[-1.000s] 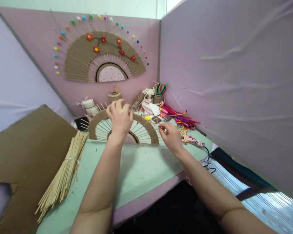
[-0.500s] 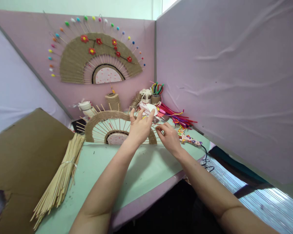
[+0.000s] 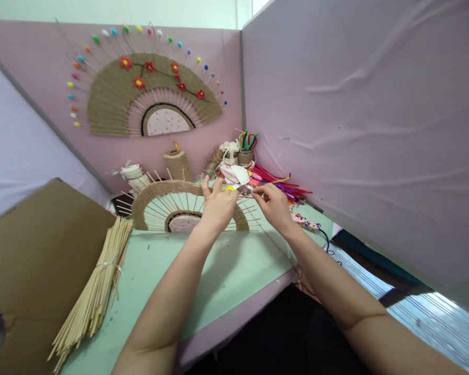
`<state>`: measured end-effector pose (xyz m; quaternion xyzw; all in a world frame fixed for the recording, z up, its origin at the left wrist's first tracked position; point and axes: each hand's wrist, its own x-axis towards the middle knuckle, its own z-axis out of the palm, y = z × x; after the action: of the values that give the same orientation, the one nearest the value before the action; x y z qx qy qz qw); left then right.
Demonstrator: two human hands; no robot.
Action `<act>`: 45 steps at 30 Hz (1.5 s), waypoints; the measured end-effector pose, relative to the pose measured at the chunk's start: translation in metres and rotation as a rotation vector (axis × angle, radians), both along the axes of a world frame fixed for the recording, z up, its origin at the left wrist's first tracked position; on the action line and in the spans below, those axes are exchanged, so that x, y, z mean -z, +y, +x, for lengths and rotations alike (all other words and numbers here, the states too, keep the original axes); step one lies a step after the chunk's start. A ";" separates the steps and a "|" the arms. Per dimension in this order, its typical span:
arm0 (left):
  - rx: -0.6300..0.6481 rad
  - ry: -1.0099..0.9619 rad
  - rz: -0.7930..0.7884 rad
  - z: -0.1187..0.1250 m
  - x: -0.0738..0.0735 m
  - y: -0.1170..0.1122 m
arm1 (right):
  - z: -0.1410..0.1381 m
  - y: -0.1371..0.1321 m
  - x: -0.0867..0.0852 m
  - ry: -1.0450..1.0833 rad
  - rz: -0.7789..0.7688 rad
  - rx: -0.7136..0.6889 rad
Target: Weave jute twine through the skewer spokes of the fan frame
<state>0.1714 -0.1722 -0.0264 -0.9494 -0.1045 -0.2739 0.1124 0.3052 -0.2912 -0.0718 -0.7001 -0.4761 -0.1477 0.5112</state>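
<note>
A half-round fan (image 3: 140,208) of thin wooden sticks stands on the table, a band of brown twine woven through its outer part. My left hand (image 3: 219,205) grips the fan's upper right part, its fingers over the band and sticks. Just right of the fan, my right hand (image 3: 274,205) is closed in a pinch on a strand of twine (image 3: 275,242), which trails down past the table's front edge. A dotted half-circle (image 3: 184,224) sits at the fan's base. The left fingertips are partly hidden behind the hand.
A tied bundle of sticks (image 3: 97,291) and cardboard (image 3: 35,260) lie left. Behind stand a twine spool (image 3: 178,164), a white-lidded bottle (image 3: 135,174) and a scissors holder (image 3: 246,156). Pipe cleaners (image 3: 297,194) and a patterned glue gun (image 3: 307,223) lie right. A finished fan (image 3: 111,96) hangs behind.
My right hand has moved slightly up and away from my left hand, and the twine strand now shows below it. My left hand stays on the fan. The view has shifted slightly.
</note>
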 end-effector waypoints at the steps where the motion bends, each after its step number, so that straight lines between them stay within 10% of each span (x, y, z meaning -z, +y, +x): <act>1: -0.002 -0.002 -0.002 0.000 0.000 0.000 | 0.003 0.002 0.000 0.012 -0.021 -0.002; 27: -0.094 -0.040 -0.018 0.005 0.010 -0.009 | -0.022 -0.019 0.044 -0.267 -0.336 -0.037; 38: -0.114 -0.020 -0.034 0.007 0.012 -0.013 | 0.001 -0.031 0.025 -0.196 -0.162 -0.004; 45: -0.130 -0.027 -0.034 0.006 0.010 -0.013 | 0.006 -0.012 0.047 0.058 -0.222 0.006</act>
<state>0.1772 -0.1849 -0.0367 -0.9386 -0.1720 -0.2770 0.1126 0.3112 -0.3030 -0.1187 -0.7580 -0.4723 -0.0754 0.4436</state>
